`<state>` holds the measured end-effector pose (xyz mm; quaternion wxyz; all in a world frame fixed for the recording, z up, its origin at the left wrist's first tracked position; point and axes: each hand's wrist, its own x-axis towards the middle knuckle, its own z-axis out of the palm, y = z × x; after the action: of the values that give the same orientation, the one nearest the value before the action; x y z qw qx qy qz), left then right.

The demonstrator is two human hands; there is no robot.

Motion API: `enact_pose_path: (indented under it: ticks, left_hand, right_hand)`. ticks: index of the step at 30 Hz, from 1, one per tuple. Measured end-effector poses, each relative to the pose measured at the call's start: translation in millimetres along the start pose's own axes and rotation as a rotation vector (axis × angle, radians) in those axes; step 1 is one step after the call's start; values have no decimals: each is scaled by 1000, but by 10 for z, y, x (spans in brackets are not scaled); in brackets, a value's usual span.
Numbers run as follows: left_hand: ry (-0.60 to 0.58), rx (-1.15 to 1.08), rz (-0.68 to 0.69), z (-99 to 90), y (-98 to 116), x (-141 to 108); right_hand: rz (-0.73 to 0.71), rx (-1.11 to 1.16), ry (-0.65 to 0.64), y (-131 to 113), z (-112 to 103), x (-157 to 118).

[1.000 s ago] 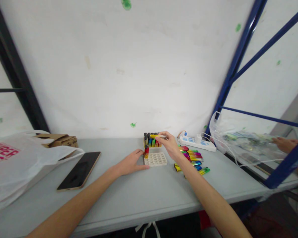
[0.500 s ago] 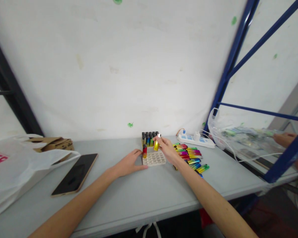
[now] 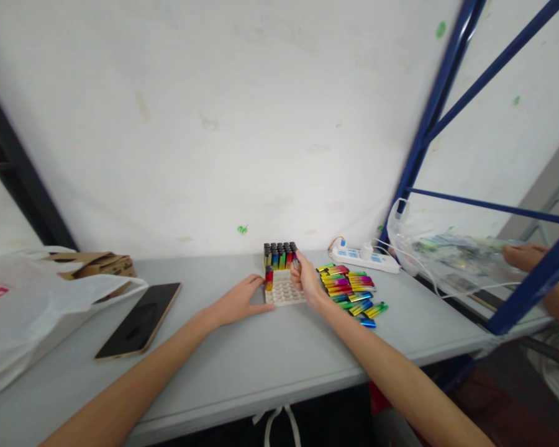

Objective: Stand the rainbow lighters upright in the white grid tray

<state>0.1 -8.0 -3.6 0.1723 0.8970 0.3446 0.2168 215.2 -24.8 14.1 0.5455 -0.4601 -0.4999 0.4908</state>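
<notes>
My left hand [image 3: 236, 301] rests on the table at the left corner of a cream tray with rows of holes [image 3: 284, 297]. Its thumb lies along the front edge and its fingertips touch the left side, holding the corner between them. One red and yellow lighter [image 3: 269, 279] stands upright at the tray's left side. Over the tray's right part, my right hand [image 3: 306, 276] is closed with the thumb on top. A small metal top of a lighter [image 3: 295, 264] shows at its fingers; the lighter's body is hidden. Behind, several black-topped lighters [image 3: 280, 253] stand in close rows.
A pile of shiny coloured lighters [image 3: 349, 288] lies right of the tray. Farther back is a white power strip [image 3: 366, 257] with cables. On the left lie a phone [image 3: 140, 320], a white plastic bag [image 3: 41, 304] and cardboard [image 3: 93, 264]. Another person's hand [image 3: 524, 254] shows beyond the blue frame.
My right hand has turned so that the yellow lighter, plainly visible before, is now mostly hidden by the hand. The left hand stays at the tray's corner. The view has shifted slightly.
</notes>
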Motion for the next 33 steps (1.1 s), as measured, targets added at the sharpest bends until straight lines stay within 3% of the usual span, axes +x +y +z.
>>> enact_pose_path:
  ticks: [3,13,23,29,33]
  left_hand:
    - [1,-1,-8,3,-2,4]
    - [26,-20,13,-5,17,-14]
    - [23,1,4,17,-25,-7]
    - [30,0,20,1,3,-5]
    - [26,-8,20,-3,21,-5]
  right_hand:
    - [47,74,45,45,23,-16]
    - [88,66,-28,44,104,-62]
    - [16,-68,-66,55,66,-54]
    - [-158,-182,-211,59,-9,-24]
    - [-402,-440,-213,30,-48,-46]
